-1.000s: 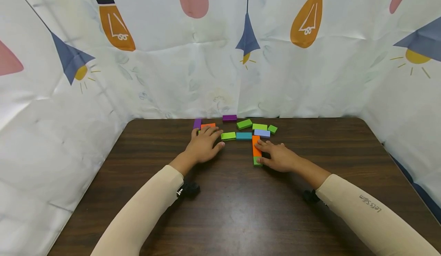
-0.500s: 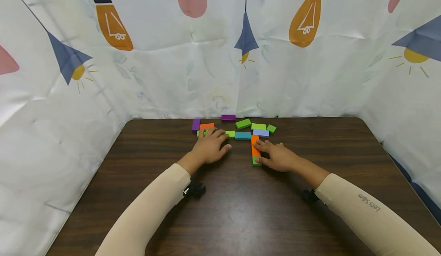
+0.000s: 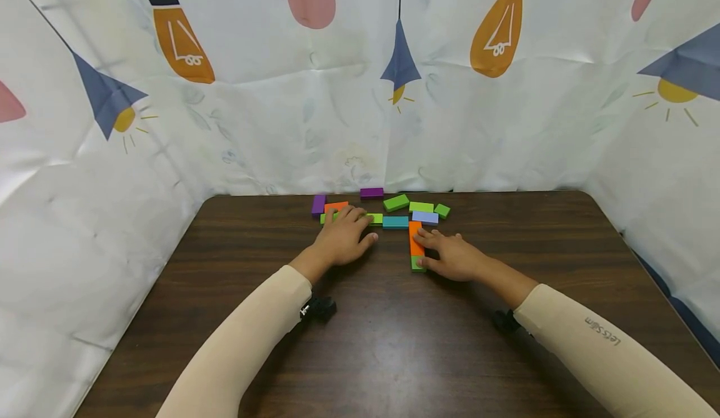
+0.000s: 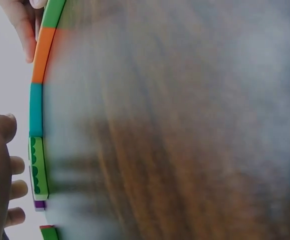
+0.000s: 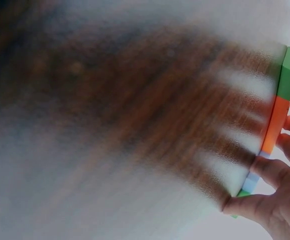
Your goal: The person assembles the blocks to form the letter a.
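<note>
My left hand (image 3: 344,237) hovers or rests with spread fingers over a lime block (image 3: 375,219) and a green block (image 3: 324,218) in the head view; contact there cannot be made out. Beyond its fingers lies a flat orange block (image 3: 335,206). A teal block (image 3: 395,222) continues the row rightward. At the right end, an upright orange block (image 3: 414,243) points toward me, a small green block (image 3: 418,267) at its near end. My right hand (image 3: 454,257) touches these two with extended fingers, its fingertips hiding part of them.
Loose blocks lie behind the row: a purple block (image 3: 319,205), another purple block (image 3: 372,193), a green block (image 3: 396,203), a lime block (image 3: 421,207), a small green block (image 3: 442,211) and a periwinkle block (image 3: 425,218). A printed curtain (image 3: 270,130) hangs behind the brown table (image 3: 360,343).
My left hand has shifted slightly right along the row, uncovering more of the orange and green blocks at the left. The right hand stays at its blocks.
</note>
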A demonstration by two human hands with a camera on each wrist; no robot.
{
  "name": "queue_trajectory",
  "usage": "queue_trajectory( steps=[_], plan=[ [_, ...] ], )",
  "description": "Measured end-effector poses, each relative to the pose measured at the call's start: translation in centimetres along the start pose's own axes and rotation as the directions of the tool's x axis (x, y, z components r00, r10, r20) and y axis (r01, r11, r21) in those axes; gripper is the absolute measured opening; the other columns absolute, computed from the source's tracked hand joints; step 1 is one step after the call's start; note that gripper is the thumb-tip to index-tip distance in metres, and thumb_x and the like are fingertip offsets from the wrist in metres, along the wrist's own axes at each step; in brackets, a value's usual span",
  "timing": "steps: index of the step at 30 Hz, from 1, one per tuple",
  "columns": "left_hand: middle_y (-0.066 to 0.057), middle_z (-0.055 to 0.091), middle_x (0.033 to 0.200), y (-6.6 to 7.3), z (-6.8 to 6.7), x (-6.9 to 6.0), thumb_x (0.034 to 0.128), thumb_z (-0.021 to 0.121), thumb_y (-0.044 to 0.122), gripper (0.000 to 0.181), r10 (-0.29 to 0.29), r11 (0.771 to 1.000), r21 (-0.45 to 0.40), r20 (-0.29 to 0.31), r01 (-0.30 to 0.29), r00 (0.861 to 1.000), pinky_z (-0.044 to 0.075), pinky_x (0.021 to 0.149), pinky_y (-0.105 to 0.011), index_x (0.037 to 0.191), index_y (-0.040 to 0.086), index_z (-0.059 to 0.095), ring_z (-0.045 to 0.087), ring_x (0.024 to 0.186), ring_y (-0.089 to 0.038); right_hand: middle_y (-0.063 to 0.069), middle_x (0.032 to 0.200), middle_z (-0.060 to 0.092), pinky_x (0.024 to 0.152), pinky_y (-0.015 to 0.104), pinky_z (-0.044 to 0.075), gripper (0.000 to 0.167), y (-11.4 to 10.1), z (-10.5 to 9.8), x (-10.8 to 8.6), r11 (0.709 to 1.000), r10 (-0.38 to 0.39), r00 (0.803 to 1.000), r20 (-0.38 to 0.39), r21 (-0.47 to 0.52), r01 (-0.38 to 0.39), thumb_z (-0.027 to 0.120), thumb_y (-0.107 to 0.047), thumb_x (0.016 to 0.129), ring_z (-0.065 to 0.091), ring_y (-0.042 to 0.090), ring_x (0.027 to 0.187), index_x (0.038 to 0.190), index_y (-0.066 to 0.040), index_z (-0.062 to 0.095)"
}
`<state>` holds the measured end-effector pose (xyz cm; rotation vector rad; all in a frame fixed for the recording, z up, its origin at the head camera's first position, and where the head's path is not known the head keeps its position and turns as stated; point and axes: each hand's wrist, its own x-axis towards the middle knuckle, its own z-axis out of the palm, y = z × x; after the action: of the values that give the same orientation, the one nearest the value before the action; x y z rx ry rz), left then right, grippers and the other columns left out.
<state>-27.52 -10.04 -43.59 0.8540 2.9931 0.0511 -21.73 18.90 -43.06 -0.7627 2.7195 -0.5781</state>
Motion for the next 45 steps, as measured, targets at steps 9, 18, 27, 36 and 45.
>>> queue_trajectory(
  steps=[9, 18, 27, 36, 45],
  plan=[
    [-0.005, 0.031, 0.165, -1.0, -0.4, 1.0, 0.1064, 0.040, 0.056, 0.063, -0.059, 0.997, -0.053, -0.029, 0.057, 0.998, 0.016, 0.115, -0.064, 0.158, 0.018, 0.043, 0.022, 0.153, -0.030, 0.014, 0.165, 0.028, 0.108, 0.079, 0.017, 0.067, -0.1, 0.1, 0.1, 1.000, 0.004, 1.000, 0.004, 0.010, -0.005, 0.059, -0.041, 0.104, 0.026, 0.043, 0.149, 0.159, -0.008, 0.037],
    [-0.005, 0.027, 0.167, -1.6, -0.7, 2.5, 0.1064, 0.036, 0.058, 0.066, -0.105, 0.993, -0.049, 0.010, 0.105, 0.994, 0.014, 0.116, -0.067, 0.160, 0.020, 0.038, 0.020, 0.153, -0.033, 0.014, 0.164, 0.029, 0.107, 0.079, 0.017, 0.067, -0.2, -0.1, -0.1, 1.000, 0.009, 1.000, 0.000, 0.003, -0.009, 0.059, -0.041, 0.104, 0.027, 0.044, 0.148, 0.158, -0.007, 0.038],
    [-0.002, 0.022, 0.169, -1.6, -1.1, 3.8, 0.1050, 0.031, 0.064, 0.071, -0.108, 0.991, -0.066, 0.089, 0.114, 0.990, 0.015, 0.115, -0.066, 0.163, 0.023, 0.031, 0.013, 0.155, -0.034, 0.013, 0.165, 0.028, 0.107, 0.079, 0.017, 0.066, -0.2, -0.1, -0.2, 1.000, 0.004, 1.000, 0.002, 0.003, -0.004, 0.058, -0.041, 0.105, 0.026, 0.043, 0.149, 0.159, -0.008, 0.037],
    [-0.003, 0.024, 0.168, -1.7, -0.9, 4.1, 0.1046, 0.028, 0.065, 0.073, -0.124, 0.989, -0.071, 0.115, 0.133, 0.986, 0.015, 0.114, -0.066, 0.163, 0.022, 0.031, 0.013, 0.154, -0.034, 0.012, 0.165, 0.028, 0.108, 0.079, 0.016, 0.067, -0.3, -0.2, -0.1, 1.000, 0.009, 1.000, 0.008, 0.009, -0.009, 0.058, -0.040, 0.105, 0.025, 0.043, 0.149, 0.159, -0.009, 0.037],
    [-0.009, 0.031, 0.161, -2.1, -1.0, 3.7, 0.1046, 0.028, 0.065, 0.074, -0.118, 0.992, -0.024, 0.099, 0.121, 0.988, 0.017, 0.115, -0.062, 0.160, 0.018, 0.038, 0.019, 0.151, -0.035, 0.013, 0.165, 0.028, 0.107, 0.079, 0.017, 0.067, -0.4, -0.1, 0.0, 1.000, 0.007, 1.000, 0.004, 0.006, -0.007, 0.059, -0.039, 0.105, 0.026, 0.043, 0.149, 0.159, -0.007, 0.037]
  ],
)
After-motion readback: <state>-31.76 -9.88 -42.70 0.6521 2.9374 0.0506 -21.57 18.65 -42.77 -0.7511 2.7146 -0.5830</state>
